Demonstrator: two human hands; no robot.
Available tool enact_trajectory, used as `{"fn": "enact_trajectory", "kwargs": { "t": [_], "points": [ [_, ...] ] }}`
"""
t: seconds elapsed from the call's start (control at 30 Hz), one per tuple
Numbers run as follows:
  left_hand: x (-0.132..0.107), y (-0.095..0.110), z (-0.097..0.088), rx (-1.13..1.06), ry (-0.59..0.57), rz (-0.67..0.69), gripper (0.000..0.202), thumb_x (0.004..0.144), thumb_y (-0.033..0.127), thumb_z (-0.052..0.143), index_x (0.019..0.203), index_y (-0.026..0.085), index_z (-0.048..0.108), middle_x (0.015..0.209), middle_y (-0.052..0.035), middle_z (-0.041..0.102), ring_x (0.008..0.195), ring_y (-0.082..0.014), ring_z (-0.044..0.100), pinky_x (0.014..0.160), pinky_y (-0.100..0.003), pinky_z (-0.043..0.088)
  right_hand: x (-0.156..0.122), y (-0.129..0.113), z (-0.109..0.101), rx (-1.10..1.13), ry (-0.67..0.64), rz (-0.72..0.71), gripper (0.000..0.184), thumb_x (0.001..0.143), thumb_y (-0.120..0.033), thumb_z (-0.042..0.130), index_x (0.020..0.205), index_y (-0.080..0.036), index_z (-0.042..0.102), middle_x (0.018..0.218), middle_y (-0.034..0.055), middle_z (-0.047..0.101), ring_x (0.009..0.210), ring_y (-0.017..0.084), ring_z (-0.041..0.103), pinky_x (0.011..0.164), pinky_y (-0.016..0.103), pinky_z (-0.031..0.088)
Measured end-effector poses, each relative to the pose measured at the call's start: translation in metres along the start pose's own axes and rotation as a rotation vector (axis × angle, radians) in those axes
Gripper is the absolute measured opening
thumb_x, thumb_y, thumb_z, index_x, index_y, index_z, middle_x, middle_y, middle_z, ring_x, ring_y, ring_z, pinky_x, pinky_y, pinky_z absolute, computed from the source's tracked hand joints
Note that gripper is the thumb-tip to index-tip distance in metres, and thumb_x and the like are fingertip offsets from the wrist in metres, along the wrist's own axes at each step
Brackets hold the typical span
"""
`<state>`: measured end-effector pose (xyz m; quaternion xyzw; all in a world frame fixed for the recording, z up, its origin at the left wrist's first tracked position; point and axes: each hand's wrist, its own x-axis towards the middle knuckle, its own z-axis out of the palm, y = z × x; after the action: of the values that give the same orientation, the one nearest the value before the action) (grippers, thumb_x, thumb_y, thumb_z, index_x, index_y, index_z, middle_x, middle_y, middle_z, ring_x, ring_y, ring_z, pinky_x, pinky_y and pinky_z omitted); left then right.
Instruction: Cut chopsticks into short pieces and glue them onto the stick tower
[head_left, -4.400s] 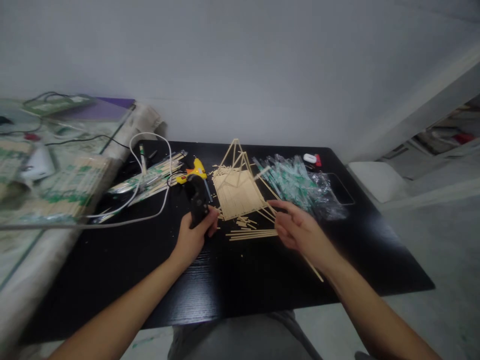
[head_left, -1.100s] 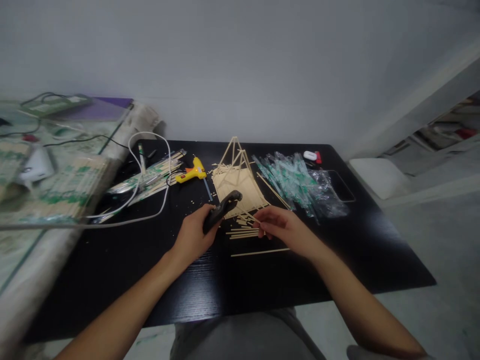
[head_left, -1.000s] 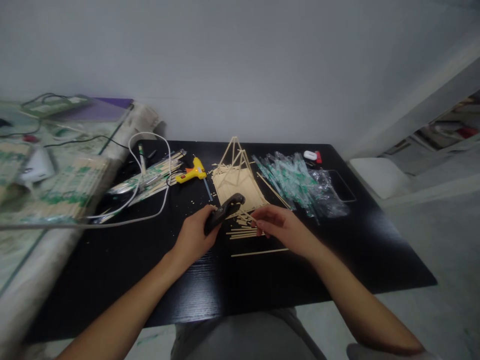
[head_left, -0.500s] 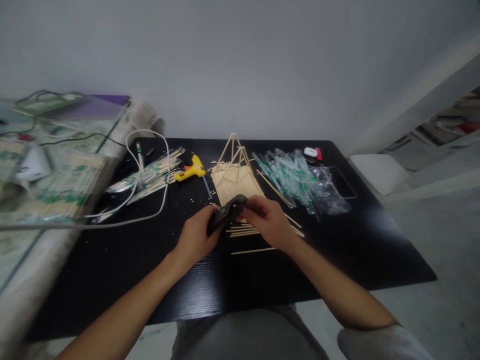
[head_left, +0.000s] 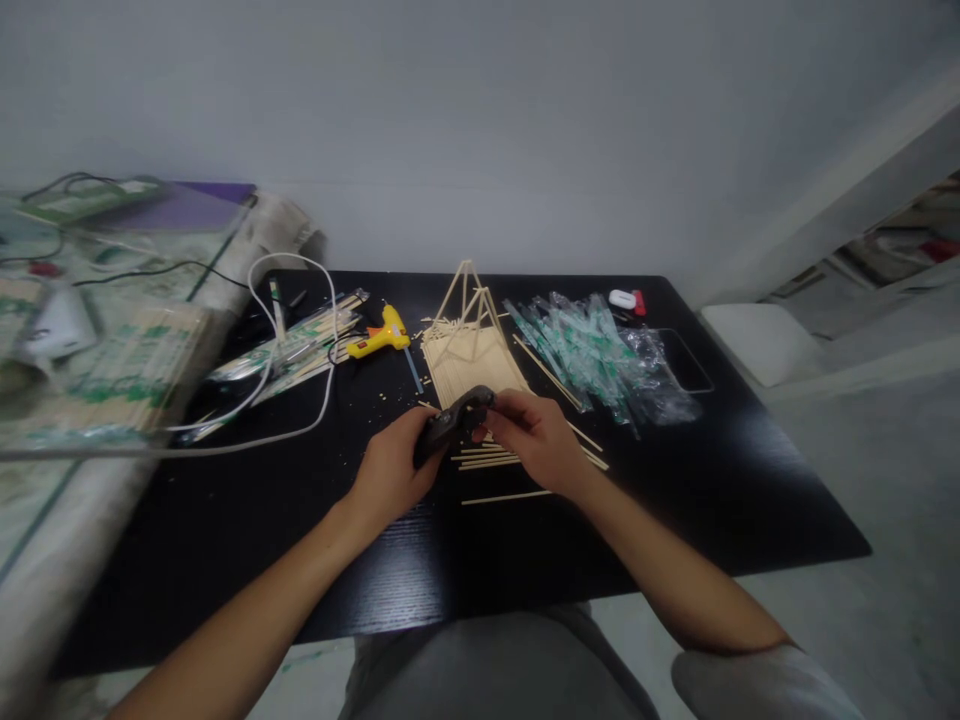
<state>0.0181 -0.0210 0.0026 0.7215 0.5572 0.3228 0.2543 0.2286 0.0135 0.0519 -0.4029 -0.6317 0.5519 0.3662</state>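
Observation:
Wrapped around the handle of a black hand tool with a curved head [head_left: 441, 430] is my left hand [head_left: 391, 462]. My right hand [head_left: 541, 440] is closed at the tool's head, its fingers pinched; what they hold there is hidden. Just beyond both hands lies a flat panel of pale wooden sticks laid side by side [head_left: 469, 368]. Triangular stick frames [head_left: 480, 300] stand upright on its far part. Several loose sticks [head_left: 487, 460] lie under and beside my right hand, and a single stick [head_left: 504, 497] rests nearer to me.
A yellow glue gun [head_left: 381, 335] lies left of the panel. Wrapped chopsticks [head_left: 300, 345] and a white cable [head_left: 327, 400] are farther left. Torn plastic wrappers [head_left: 592, 350], a phone-like dark rectangle [head_left: 686, 362] and a white case [head_left: 622, 300] lie right on the black table [head_left: 720, 480].
The view has shifted very slightly. Both hands keep nearly the same place and hold on the black tool.

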Motion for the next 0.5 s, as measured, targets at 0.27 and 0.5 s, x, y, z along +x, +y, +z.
{"fn": "enact_trajectory", "kwargs": {
  "t": [0.27,0.5],
  "points": [
    [-0.0002,0.0004,-0.0007,-0.002,-0.003,0.007,0.023,0.089,0.022,0.058,0.111,0.020,0.062,0.101,-0.0066,0.073,0.089,-0.0218,0.069,0.081,-0.035,0.052,-0.0003,-0.0055,0.0003,-0.001,-0.022,0.012,0.034,0.092,-0.048,0.065,0.078,-0.017,0.069,0.067,0.0002,0.064,0.053,0.009,0.041,0.050,0.024,0.031],
    [0.0000,-0.0003,-0.0002,-0.011,-0.002,0.012,0.023,0.088,0.021,0.058,0.112,0.020,0.062,0.102,-0.0066,0.073,0.090,-0.0217,0.069,0.082,-0.034,0.052,0.0001,-0.0028,0.0004,0.020,-0.034,0.034,0.037,0.091,-0.051,0.064,0.079,-0.017,0.069,0.065,-0.0002,0.062,0.051,0.009,0.038,0.049,0.024,0.028]
  ]
}}
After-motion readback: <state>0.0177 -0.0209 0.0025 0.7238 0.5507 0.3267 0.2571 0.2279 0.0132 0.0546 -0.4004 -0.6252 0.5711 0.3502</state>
